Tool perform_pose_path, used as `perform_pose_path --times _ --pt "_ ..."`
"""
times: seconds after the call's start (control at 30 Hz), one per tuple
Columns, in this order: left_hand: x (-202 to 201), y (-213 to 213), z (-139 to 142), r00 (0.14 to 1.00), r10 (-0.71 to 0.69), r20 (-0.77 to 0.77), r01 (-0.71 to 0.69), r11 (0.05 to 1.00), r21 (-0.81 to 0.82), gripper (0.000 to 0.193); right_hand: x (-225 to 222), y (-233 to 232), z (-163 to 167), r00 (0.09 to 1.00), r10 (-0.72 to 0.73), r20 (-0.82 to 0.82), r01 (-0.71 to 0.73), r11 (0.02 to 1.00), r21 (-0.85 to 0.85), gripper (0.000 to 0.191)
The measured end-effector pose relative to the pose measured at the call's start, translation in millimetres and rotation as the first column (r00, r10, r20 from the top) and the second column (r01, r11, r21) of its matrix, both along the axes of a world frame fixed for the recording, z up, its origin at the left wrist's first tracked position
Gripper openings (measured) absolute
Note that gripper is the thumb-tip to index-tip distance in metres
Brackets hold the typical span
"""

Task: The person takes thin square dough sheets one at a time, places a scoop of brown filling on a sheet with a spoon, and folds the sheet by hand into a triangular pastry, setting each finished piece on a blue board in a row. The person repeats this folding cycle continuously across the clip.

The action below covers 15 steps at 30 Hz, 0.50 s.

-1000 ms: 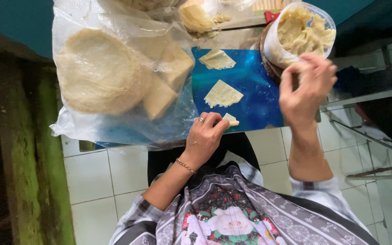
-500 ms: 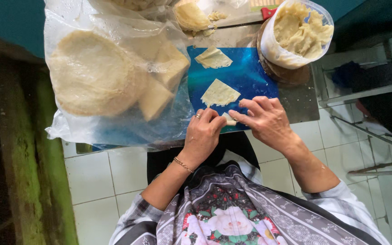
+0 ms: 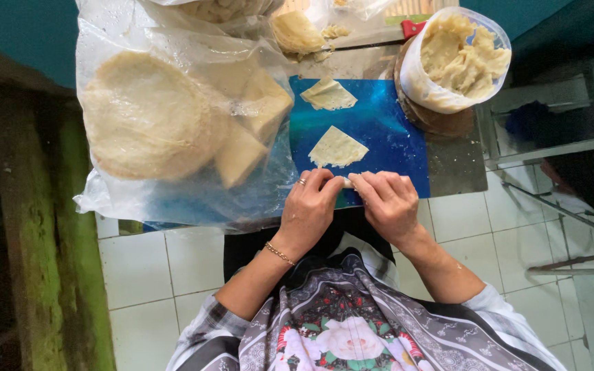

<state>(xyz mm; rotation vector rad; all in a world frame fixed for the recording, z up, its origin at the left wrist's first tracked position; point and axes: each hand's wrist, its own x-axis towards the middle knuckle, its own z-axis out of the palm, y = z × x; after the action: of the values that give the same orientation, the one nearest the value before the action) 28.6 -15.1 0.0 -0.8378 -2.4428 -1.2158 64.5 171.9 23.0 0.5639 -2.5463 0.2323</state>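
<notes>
Pale, perhaps rolled dough piece (image 3: 346,183) between left hand (image 3: 309,209) and right hand (image 3: 388,205)

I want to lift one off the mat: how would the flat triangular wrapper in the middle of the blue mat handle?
The triangular wrapper looks thin and lies flat on the blue mat, so it is probably floppy and light. Its edges look ragged, so it may tear if pinched hard. It is unlikely to roll.

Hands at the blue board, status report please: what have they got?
Left hand and right hand together pinch a small pale wrapper piece at the blue board edge. Two flat wrappers lie beyond, untouched. Nothing blocks the hands.
</notes>
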Motion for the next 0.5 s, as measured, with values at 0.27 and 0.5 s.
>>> perform_pose_path --times 0.27,0.5 --pt "-3.1 -0.4 13.8 0.997 0.02 0.072 -0.031 0.986 0.163 0.027 -24.2 -3.7 31.0 0.979 0.01 0.204 0.013 0.994 -0.112 0.024" --pt "-25.5 -3.2 18.2 1.0 0.024 -0.015 -0.023 0.999 0.031 0.012 -162.8 9.8 111.7 0.97 0.201 -0.137 -0.234 0.924 -0.301 0.006"
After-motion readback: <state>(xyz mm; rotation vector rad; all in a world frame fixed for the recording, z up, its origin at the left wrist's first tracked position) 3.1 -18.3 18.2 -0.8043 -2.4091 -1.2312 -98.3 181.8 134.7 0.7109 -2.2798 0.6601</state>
